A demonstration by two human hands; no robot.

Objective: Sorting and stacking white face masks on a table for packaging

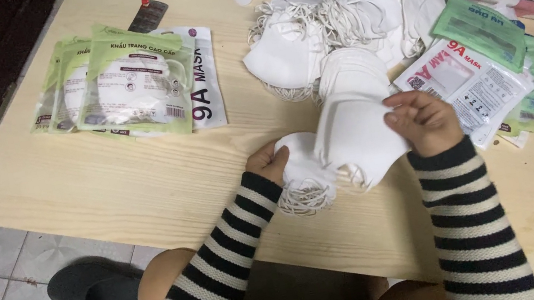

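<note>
You're mid-gather, both hands — left hand (269, 163), right hand (424, 121) — pinching a stack of white masks (352, 135) at the desk's (142, 187) six o'clock edge; squaring the stack calls for steady grip.

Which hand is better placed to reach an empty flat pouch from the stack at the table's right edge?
Probably the right hand: it grips the white fabric face masks right beside the stack of white and green flat pouches. The left hand holds the masks' far side.
</note>
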